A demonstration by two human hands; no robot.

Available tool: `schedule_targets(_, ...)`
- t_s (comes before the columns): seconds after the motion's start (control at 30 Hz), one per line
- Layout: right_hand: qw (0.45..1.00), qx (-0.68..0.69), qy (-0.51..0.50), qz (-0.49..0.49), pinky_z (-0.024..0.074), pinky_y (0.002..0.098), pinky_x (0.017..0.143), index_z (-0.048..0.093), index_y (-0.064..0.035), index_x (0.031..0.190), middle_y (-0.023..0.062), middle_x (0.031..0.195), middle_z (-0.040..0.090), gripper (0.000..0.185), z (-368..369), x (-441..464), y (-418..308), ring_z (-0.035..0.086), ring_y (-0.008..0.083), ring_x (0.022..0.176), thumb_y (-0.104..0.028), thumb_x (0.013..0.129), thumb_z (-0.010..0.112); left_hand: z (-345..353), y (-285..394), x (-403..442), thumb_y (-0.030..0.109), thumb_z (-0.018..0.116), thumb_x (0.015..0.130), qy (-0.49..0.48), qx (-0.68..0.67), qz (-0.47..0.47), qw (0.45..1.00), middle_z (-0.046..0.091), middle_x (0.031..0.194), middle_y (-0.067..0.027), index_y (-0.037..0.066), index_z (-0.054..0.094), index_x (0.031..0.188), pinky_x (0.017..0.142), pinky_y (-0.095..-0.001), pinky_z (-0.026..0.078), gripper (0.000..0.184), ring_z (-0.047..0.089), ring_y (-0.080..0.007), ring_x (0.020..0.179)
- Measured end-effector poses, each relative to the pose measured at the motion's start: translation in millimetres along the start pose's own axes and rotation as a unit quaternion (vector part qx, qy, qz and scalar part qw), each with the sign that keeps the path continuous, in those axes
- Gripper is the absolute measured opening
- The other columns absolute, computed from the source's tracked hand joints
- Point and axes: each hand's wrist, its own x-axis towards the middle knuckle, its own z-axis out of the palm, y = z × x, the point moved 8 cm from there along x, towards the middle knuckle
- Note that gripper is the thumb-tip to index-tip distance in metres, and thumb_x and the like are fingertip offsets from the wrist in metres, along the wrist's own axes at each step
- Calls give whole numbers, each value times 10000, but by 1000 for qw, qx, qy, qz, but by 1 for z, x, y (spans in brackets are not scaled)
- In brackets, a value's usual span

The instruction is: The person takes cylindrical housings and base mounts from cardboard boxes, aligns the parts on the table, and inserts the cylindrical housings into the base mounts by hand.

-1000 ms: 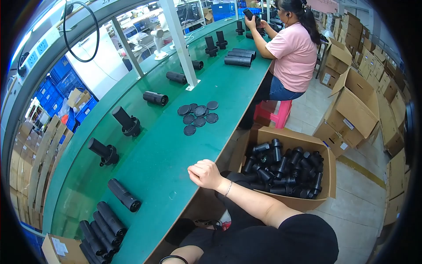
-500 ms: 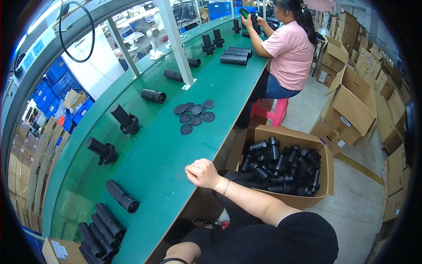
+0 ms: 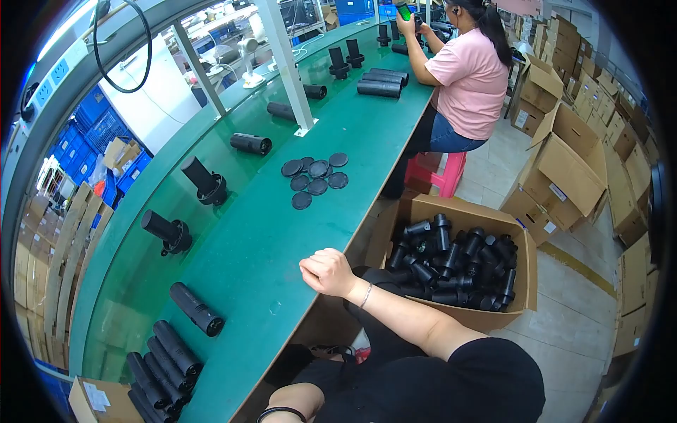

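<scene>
My right hand (image 3: 328, 271) rests at the front edge of the green workbench (image 3: 261, 247), curled into a loose fist; nothing sticks out of it. Of my left arm only the forearm (image 3: 293, 403) with a dark bracelet shows at the bottom edge, and its hand is out of frame. Beyond my right hand, several flat black discs (image 3: 318, 168) lie in a loose cluster on the bench. To the left lies a single black cylinder (image 3: 197, 309), near a stack of similar black tubes (image 3: 173, 347).
Flanged black parts (image 3: 166, 233) stand along the bench's back side. A metal post (image 3: 285, 67) rises from the bench. Right of my arm, an open carton (image 3: 525, 282) holds many black fittings. A co-worker in a pink shirt (image 3: 469, 81) sits farther along, holding a green-screened device (image 3: 404, 12).
The view has shifted slightly, so the bench items appear a little higher and farther right. My right hand stays at the bench edge. The co-worker's green-screened device has changed angle.
</scene>
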Motion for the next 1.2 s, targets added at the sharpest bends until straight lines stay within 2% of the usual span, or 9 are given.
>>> schedule_targets(1.2,1000,4,11,-6,410,340,539,608,-54,720,55,592,550,32,1,0,2,549,225,549,-75,734,628,-1,9,-3,527,448,855,-10,6,15,1000,497,726,-1,134,490,744,582,-338,359,411,516,-160,641)
